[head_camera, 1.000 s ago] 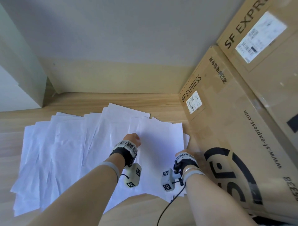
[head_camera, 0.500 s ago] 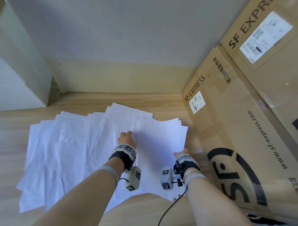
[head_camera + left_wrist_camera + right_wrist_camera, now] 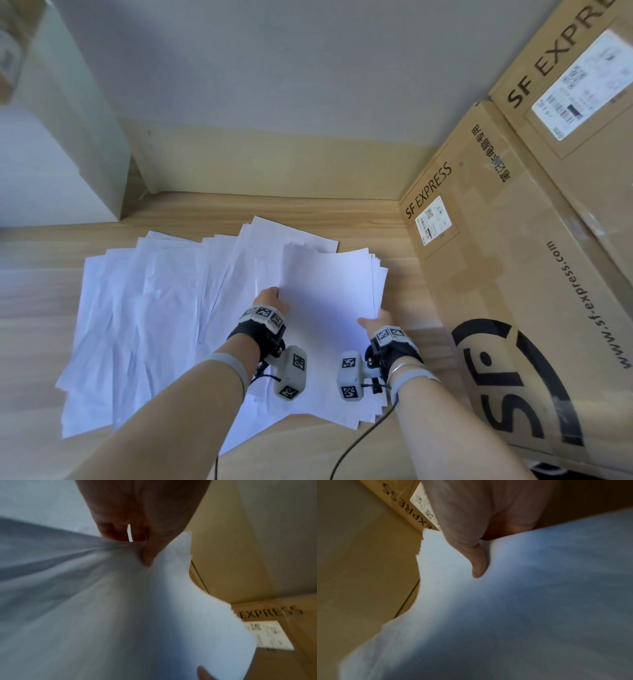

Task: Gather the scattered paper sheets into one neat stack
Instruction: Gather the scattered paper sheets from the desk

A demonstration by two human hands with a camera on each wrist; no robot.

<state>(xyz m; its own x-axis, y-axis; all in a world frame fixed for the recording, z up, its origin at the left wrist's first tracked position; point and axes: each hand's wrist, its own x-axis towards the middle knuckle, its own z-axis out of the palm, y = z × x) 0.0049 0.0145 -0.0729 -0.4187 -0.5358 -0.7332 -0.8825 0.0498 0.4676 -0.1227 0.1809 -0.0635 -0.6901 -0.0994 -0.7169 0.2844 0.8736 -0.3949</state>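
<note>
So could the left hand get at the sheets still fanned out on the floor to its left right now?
Probably not straight away. The left hand is pinching the lifted bundle of sheets together with the right hand. The fanned-out sheets lie uncovered beside it, so only that grip is in the way.

Storage rm: stacked shipping boxes (image 3: 513, 274), wood floor (image 3: 34, 308).

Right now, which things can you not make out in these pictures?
- Head view: both hands' fingers, hidden under the held sheets.
- Head view: the sheet count, edges overlap.
- Left wrist view: the left hand shows, but the box label is blurred.
- Right wrist view: the right hand hides half the label.
</note>
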